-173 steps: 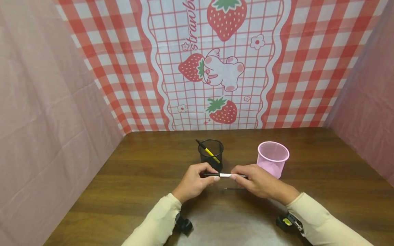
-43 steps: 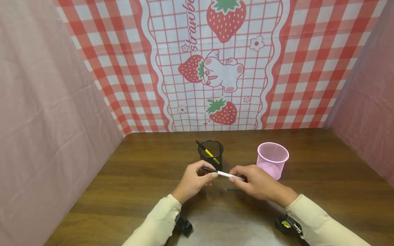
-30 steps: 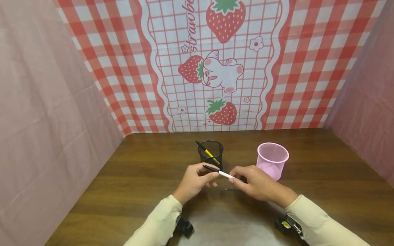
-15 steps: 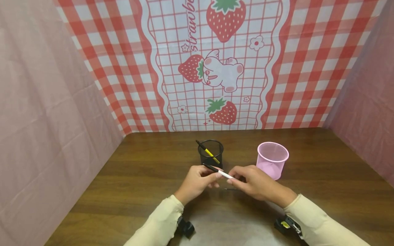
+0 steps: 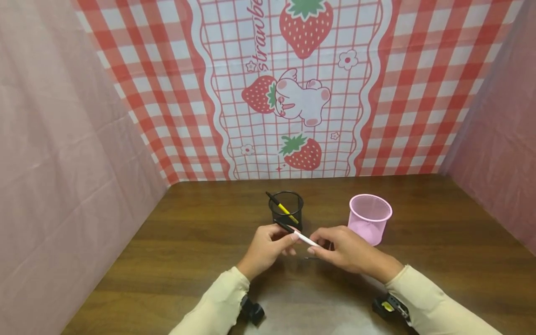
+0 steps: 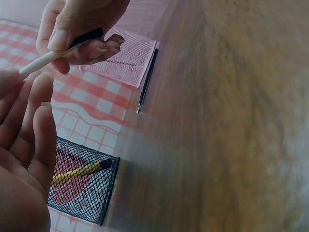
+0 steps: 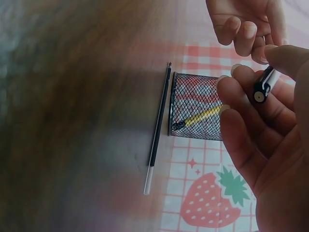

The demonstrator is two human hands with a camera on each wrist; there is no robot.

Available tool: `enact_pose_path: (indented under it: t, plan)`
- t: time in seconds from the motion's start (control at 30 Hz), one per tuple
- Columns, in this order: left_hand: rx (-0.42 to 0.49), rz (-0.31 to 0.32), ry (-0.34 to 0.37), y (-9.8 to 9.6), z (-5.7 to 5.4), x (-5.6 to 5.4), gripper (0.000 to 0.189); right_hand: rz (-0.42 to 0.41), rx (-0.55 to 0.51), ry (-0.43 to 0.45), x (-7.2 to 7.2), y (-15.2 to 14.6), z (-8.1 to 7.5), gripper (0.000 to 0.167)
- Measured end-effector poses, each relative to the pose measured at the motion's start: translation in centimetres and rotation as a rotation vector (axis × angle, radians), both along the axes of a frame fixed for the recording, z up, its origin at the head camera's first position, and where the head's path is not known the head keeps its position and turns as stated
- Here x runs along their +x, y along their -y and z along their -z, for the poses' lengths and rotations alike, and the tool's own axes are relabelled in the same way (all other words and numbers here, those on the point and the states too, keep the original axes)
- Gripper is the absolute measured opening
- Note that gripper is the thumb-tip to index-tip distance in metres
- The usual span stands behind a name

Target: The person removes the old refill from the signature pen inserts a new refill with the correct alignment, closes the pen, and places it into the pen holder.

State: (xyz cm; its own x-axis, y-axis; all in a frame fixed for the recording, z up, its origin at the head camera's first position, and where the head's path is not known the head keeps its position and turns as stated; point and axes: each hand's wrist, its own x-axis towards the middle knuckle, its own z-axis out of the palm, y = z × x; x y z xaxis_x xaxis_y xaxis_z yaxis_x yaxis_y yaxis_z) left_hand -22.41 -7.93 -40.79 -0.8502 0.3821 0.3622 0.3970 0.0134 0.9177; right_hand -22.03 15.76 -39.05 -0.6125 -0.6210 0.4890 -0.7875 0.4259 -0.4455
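Observation:
Between both hands is a pen (image 5: pixel 304 238) with a white barrel and black ends, tilted so its left end is higher in the head view. My left hand (image 5: pixel 268 245) pinches it near the joint of the black and white parts. At the other end, my right hand (image 5: pixel 349 247) holds the barrel between thumb and fingers; its black clip end shows in the right wrist view. Below the hands a thin ink refill (image 7: pixel 159 123) lies on the table, black with a clear end and a metal tip. In the head view the right hand mostly hides the refill.
Behind the left hand stands a black mesh pen holder (image 5: pixel 288 224) with a yellow and black pen (image 5: pixel 286 211) leaning inside. A pink mesh pen holder (image 5: pixel 368 230) stands behind the right hand. The brown wooden table (image 5: pixel 192 232) ends at a checkered strawberry cloth (image 5: pixel 176 139).
The pen, level between the hands earlier, has tilted, its black left end rising and its right end dropping. Both hands have kept hold of it. The pen holders and refill stayed put.

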Motion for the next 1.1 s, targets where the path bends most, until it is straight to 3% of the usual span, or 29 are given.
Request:
enact_pose_path:
  t: [0.63,1.03,1.1]
  plan:
    - [0.018,-0.030,0.000,0.19,-0.16,-0.05,0.019,0.011,0.021,0.015,-0.20,-0.33,0.02,0.005]
    - [0.060,-0.099,-0.042,0.28,-0.79,0.11,0.015,0.030,0.027,0.034,-0.36,-0.50,-0.12,0.005]
    - [0.081,-0.107,-0.049,0.34,-0.43,-0.13,0.015,0.027,0.026,0.034,-0.35,-0.48,-0.14,0.005]
